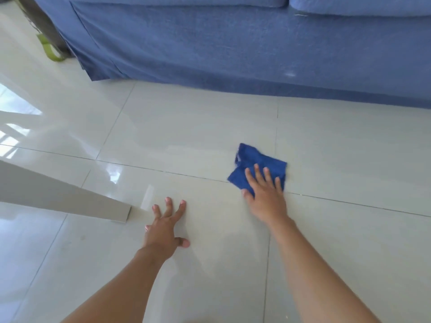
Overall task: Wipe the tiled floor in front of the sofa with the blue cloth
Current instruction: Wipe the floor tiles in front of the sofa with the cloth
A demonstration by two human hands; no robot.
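The blue cloth (258,167) is pinned flat on the tiled floor (186,127) under the right hand (264,190), fingers spread, seemingly pressing rather than gripping; the sofa (233,47) lies beyond. The left hand (164,226) is braced, empty.

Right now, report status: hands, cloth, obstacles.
Right hand flat, pressing the blue cloth on the floor. Left hand spread, bracing on tile. White table leg close by left hand; sofa ahead.

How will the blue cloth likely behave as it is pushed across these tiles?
The blue cloth looks floppy: its far edge is rumpled, so it may bunch. The tiled floor is glossy, so it probably slides easily. The right hand lies flat on it, which should keep it moving along.
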